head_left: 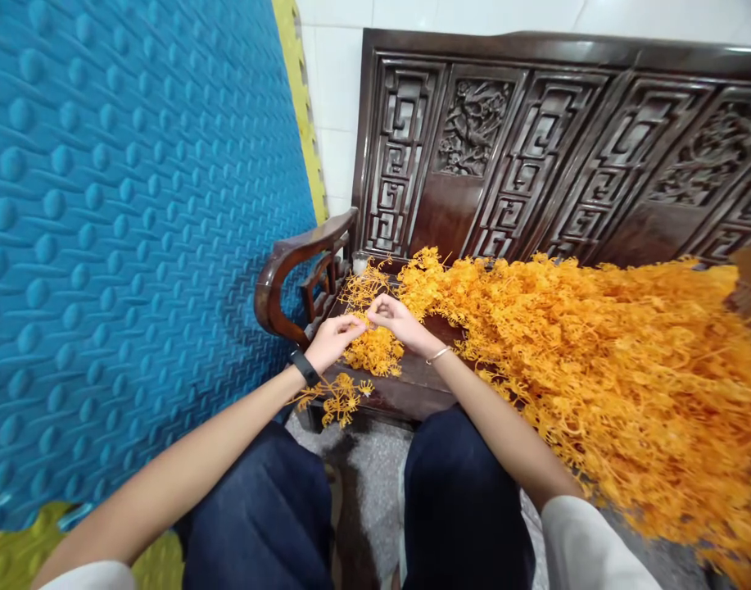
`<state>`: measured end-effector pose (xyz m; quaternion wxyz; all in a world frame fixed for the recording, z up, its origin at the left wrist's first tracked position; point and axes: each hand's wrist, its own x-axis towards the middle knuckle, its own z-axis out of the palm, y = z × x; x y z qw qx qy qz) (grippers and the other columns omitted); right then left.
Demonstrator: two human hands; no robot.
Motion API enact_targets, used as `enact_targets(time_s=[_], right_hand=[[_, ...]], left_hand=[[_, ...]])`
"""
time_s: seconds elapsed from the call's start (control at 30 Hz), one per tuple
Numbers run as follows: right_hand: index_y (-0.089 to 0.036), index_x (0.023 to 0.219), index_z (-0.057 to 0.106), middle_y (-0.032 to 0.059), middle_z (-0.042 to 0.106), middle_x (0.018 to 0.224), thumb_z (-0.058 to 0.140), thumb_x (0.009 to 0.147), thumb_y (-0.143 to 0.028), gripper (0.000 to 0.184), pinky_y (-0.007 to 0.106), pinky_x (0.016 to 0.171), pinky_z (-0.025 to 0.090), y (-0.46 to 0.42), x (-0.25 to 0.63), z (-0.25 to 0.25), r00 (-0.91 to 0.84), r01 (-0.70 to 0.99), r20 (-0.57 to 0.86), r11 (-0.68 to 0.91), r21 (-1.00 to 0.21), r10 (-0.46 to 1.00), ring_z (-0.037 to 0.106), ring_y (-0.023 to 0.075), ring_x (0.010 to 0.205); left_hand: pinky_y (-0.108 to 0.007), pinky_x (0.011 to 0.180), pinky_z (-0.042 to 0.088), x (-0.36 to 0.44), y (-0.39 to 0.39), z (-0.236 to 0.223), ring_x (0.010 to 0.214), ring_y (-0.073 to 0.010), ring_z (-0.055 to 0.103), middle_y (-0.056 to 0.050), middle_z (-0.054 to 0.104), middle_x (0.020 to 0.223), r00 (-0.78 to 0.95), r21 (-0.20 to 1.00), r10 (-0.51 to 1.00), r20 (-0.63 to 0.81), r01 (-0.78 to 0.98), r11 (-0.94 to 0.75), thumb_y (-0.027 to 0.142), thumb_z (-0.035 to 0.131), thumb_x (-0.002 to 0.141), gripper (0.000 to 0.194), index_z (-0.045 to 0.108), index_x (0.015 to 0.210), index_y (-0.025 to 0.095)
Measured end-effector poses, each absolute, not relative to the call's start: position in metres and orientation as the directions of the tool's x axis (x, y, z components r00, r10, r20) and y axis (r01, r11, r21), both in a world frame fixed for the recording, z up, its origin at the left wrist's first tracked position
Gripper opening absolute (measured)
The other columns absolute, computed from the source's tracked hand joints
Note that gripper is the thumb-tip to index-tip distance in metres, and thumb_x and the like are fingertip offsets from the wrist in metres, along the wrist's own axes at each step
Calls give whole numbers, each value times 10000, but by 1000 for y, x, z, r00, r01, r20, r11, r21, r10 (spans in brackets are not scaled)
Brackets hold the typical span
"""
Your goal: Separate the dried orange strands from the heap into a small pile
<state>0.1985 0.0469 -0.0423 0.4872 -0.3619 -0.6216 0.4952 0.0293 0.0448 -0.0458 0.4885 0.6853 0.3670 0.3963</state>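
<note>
My left hand (334,338) and my right hand (397,319) meet over the left end of a dark carved wooden bench (405,389). Both are closed in a pinch on a small orange plastic sprig (366,321) held between them. Just below the hands lies a small clump of orange sprigs (375,351). Another sprig (338,399) hangs over the bench's front edge under my left wrist, which wears a black band. A thin bracelet circles my right wrist.
A large heap of orange plastic sprigs (602,360) covers the bench seat to the right. The bench's curved armrest (289,274) stands left of my hands. A blue foam mat (123,229) leans at the left. My knees are close to the bench front.
</note>
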Motion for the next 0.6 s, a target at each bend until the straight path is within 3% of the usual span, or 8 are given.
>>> enact_targets(time_s=[0.1, 0.2, 0.3, 0.6], right_hand=[[-182, 765, 537, -28, 587, 718, 723, 680, -325, 250, 265, 662, 463, 44, 196, -40, -315, 28, 214, 234, -972, 925, 560, 95, 656], [-175, 776, 559, -19, 606, 754, 754, 642, -296, 266, 268, 691, 470, 40, 194, -39, -311, 45, 171, 194, -980, 935, 571, 97, 688], [-179, 750, 563, -17, 617, 729, 739, 654, -306, 237, 274, 689, 474, 37, 192, -38, -268, 16, 147, 156, -988, 952, 578, 102, 679], [-199, 720, 525, -42, 576, 626, 669, 673, -230, 155, 270, 627, 466, 43, 175, -51, -162, -66, 81, 71, -995, 983, 544, 102, 594]], left_hand=[[-252, 621, 376, 24, 44, -46, 640, -136, 522, -15, 643, 691, 406, 949, 893, 193, 153, -275, 367, 620, 704, 230, 660, 720, 141], [-236, 531, 289, 18, 45, -47, 527, -105, 397, 32, 487, 532, 346, 913, 906, 246, 231, -336, 374, 591, 723, 231, 637, 695, 149], [-232, 502, 231, 14, 44, -47, 508, -99, 325, 50, 377, 500, 336, 863, 892, 302, 301, -405, 385, 556, 758, 245, 635, 718, 157], [-215, 484, 200, 14, 43, -51, 463, -82, 289, 65, 364, 468, 408, 868, 880, 243, 313, -385, 370, 542, 772, 232, 614, 699, 163]])
